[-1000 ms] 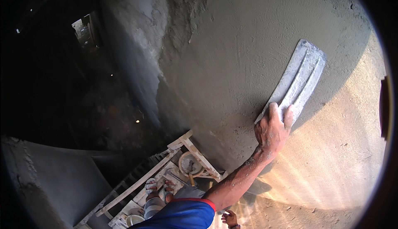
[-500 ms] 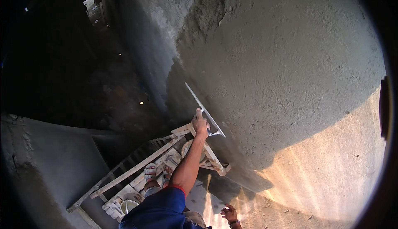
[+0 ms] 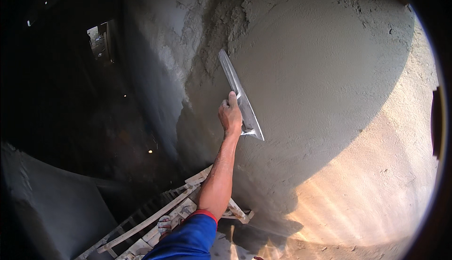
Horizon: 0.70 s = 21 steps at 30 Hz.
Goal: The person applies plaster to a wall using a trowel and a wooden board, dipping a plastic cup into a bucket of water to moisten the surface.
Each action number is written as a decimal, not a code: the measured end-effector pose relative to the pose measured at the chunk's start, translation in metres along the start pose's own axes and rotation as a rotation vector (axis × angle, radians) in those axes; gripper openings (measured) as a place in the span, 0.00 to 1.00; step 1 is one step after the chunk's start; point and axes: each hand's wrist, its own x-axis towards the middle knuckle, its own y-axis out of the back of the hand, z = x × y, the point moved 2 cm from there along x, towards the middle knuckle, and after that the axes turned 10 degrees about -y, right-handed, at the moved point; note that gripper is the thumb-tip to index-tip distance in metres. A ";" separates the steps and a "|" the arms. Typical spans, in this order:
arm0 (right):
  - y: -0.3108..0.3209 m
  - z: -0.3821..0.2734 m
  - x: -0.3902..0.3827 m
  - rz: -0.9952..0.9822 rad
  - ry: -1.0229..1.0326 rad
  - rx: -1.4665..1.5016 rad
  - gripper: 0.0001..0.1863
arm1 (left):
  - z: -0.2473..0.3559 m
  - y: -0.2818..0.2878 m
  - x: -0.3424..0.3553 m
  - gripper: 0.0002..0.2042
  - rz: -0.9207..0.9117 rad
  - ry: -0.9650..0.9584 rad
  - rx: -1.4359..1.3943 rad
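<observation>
My left hand (image 3: 230, 117) is closed around the handle of a long steel plastering trowel (image 3: 246, 111). The blade runs lengthwise up the grey wall, and its broad face is turned to the wet plaster (image 3: 320, 71). Whether the whole blade touches the plaster is hard to make out. My left forearm (image 3: 219, 180) reaches up from a blue sleeve with a red cuff. At the lower edge only a dark sliver of my right hand (image 3: 258, 258) shows; its fingers are hidden.
Rougher, ragged plaster (image 3: 226, 20) lies beyond the trowel's tip. Below my arm is a wooden scaffold (image 3: 150, 222) with planks and rails, where a foot (image 3: 165, 220) stands. A dark drop opens at the left. Sunlight falls on the wall's lower right (image 3: 367, 189).
My left hand and the trowel have moved up along the wall, and the blade shows more of its back. The view has shifted upward. My right hand has nearly left the view.
</observation>
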 end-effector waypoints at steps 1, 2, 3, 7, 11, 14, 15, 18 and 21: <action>-0.005 0.006 -0.006 0.036 0.019 -0.001 0.18 | 0.034 -0.020 -0.014 0.29 -0.053 -0.031 0.010; -0.018 -0.002 -0.001 0.050 0.007 -0.023 0.18 | 0.061 -0.017 -0.015 0.29 -0.055 -0.047 0.015; -0.028 -0.007 -0.002 0.068 0.011 -0.033 0.18 | 0.094 -0.023 -0.024 0.29 -0.065 -0.153 0.082; -0.056 -0.026 -0.004 0.108 0.008 -0.063 0.19 | 0.189 -0.046 -0.053 0.26 -0.109 -0.335 0.184; -0.069 -0.040 -0.008 0.118 -0.010 -0.075 0.20 | 0.260 -0.066 -0.103 0.24 -0.224 -0.504 0.189; -0.069 -0.044 -0.018 0.132 -0.031 -0.051 0.21 | 0.262 -0.092 -0.159 0.23 -0.311 -0.652 0.260; -0.070 -0.045 -0.021 0.130 -0.042 -0.047 0.22 | 0.259 -0.095 -0.177 0.23 -0.408 -0.633 0.262; -0.077 -0.058 -0.027 0.105 -0.073 -0.042 0.23 | 0.230 -0.100 -0.223 0.19 -0.485 -0.796 0.292; -0.086 -0.073 -0.039 0.048 -0.160 0.036 0.24 | 0.187 -0.094 -0.256 0.18 -0.537 -0.859 0.236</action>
